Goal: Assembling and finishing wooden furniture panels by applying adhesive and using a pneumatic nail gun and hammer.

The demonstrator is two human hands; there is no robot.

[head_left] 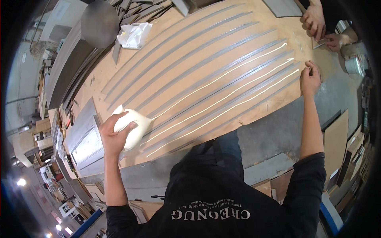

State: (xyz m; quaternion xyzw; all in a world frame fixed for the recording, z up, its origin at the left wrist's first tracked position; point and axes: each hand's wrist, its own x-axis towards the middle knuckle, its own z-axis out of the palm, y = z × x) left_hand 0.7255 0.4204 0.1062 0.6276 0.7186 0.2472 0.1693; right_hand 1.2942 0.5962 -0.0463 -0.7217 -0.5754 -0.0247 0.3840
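Note:
My left hand (115,133) is wrapped round a plump squeeze bag (137,125) full of cream-coloured paste. The bag's pointed tip touches a cream bead (210,84), which runs from it up to the far right. Two more beads lie nearer me, roughly parallel, along grey strips (234,65) set across the tan board (178,59). At the board's right end, beyond the ends of the beads, is my right hand (310,79), its fingers curled together. What it may hold is too small to make out.
Another person's hands (315,25) handle a small flat piece at the far right. A crumpled white plastic packet (135,35) lies near stacked dark strips (75,71) at the far left. A grey framed panel (85,139) lies left of my left hand.

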